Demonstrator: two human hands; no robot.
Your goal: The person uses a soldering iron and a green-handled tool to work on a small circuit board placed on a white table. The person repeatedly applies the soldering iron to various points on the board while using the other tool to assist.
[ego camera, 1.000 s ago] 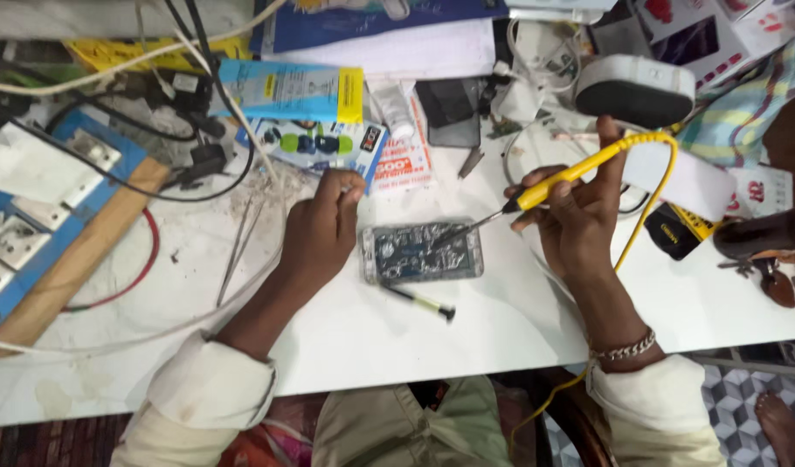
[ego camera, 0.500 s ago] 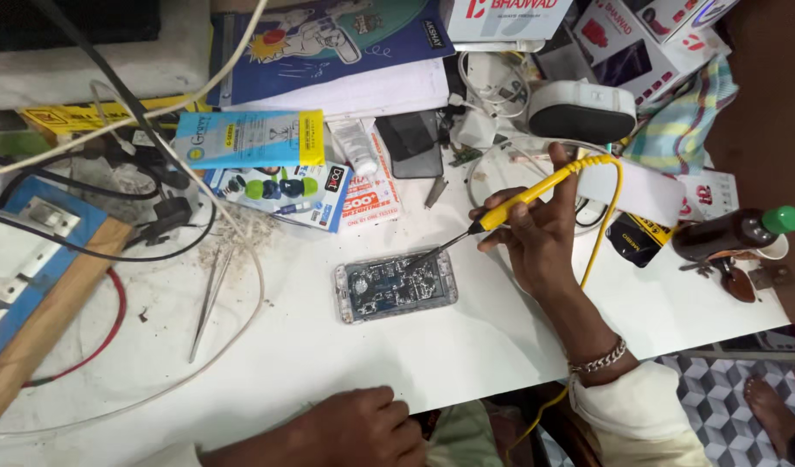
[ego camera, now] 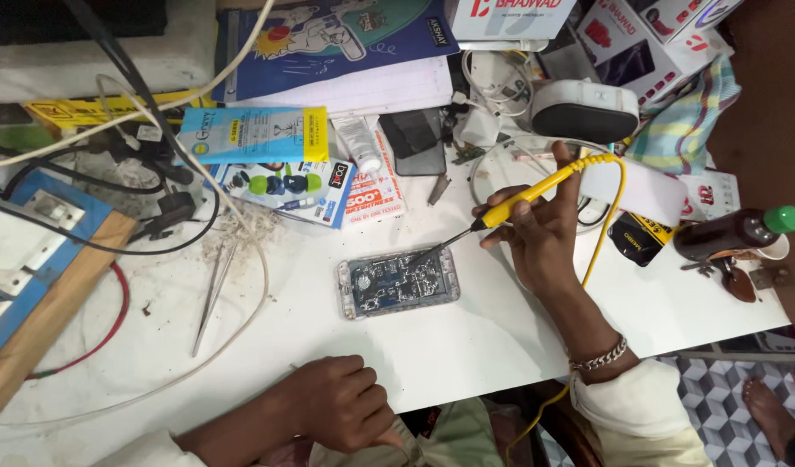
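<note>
Lighting entry: I am seeing bright, even overhead light washing the white table [ego camera: 466, 337]. Soft short shadows are falling toward six o'clock under the right hand [ego camera: 544, 233]. Corners at twelve and three o'clock are dimming. Edges are bending slightly; focus is holding sharp centrally.

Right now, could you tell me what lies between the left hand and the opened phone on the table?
In the head view, only bare white table lies between the left hand, near the table's front edge, and the opened phone.
</note>
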